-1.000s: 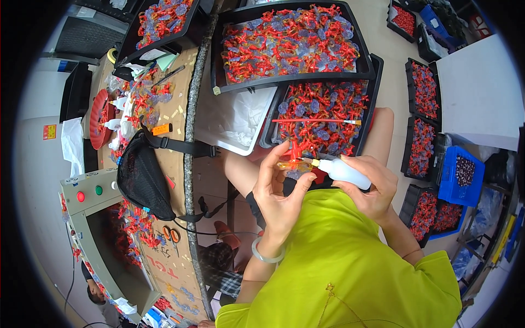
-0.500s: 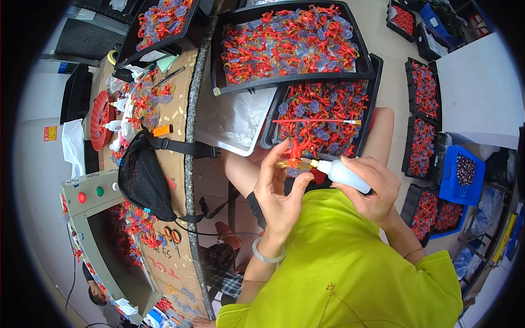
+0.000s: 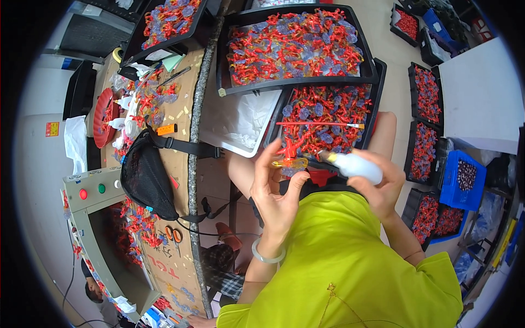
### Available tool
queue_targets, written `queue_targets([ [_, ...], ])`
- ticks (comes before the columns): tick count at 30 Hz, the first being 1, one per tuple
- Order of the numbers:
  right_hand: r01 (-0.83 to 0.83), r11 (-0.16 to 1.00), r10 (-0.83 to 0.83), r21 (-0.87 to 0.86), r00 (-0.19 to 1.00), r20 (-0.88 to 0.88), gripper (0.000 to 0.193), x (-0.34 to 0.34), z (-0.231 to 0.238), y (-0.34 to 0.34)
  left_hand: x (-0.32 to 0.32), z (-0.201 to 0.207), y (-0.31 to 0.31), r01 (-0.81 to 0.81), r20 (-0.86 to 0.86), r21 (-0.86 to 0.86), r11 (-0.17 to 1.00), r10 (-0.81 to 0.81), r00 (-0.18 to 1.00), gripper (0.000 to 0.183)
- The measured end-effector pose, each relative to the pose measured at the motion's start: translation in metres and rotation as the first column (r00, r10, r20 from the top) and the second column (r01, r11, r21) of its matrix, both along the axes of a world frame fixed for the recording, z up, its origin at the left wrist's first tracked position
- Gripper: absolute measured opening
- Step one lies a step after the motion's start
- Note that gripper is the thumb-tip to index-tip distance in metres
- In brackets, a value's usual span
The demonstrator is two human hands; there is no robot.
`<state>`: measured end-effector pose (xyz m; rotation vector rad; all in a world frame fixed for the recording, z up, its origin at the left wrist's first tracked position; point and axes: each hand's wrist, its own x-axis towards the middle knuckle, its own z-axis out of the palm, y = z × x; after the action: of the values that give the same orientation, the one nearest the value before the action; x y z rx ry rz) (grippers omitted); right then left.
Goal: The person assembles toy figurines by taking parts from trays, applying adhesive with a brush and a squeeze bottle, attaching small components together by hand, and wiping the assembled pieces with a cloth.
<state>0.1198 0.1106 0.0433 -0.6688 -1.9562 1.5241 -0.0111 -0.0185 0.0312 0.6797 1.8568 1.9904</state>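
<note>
My left hand (image 3: 275, 199) pinches a small plastic figurine (image 3: 291, 153), red on top with a clear yellow and bluish lower part, between thumb and fingers. In my right hand (image 3: 383, 188) lies a white squeeze bottle (image 3: 358, 167) with a narrow tip, tilted and pointing left. The tip is apart from the figurine. Just beyond both hands, a black tray (image 3: 377, 104) is heaped with more red and violet figurines, and a red-handled paintbrush (image 3: 322, 124) lies across them.
Another full black tray (image 3: 224, 65) overlaps the near one. A white bin (image 3: 240, 128) stands beside it. The worktable (image 3: 188, 120) at left carries a black mesh bag (image 3: 147, 169), scissors (image 3: 174, 235) and a grey machine (image 3: 82, 213). At right are a blue crate (image 3: 462, 194) and several filled trays.
The bottle has moved right, so its tip has come away from the figurine. My left hand has shifted slightly left, and the figurine's red part now shows more fully.
</note>
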Motion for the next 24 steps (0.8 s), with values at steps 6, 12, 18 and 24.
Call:
queue_targets([
  [6,-0.14,0.84,0.02,-0.524,0.973,-0.229,0.048,-0.046,-0.04,0.011,-0.013,0.002,-0.028,-0.162,-0.141,-0.151,0.975,0.141,0.98,0.077],
  [12,-0.303,0.878,0.196,-0.371,0.934,-0.3,0.039,-0.167,-0.069,-0.01,-0.022,-0.009,-0.079,-0.367,-0.005,-0.056,0.929,0.367,0.93,0.067],
  [18,-0.32,0.943,0.289,-0.092,0.924,-0.251,0.035,-0.33,-0.09,-0.072,-0.018,-0.016,-0.114,-0.49,0.097,0.028,0.871,0.486,0.869,0.055],
  [24,-0.312,0.942,0.331,0.125,0.926,-0.182,0.038,-0.383,-0.092,-0.103,-0.013,-0.011,-0.116,-0.485,0.12,0.119,0.866,0.472,0.873,0.056],
])
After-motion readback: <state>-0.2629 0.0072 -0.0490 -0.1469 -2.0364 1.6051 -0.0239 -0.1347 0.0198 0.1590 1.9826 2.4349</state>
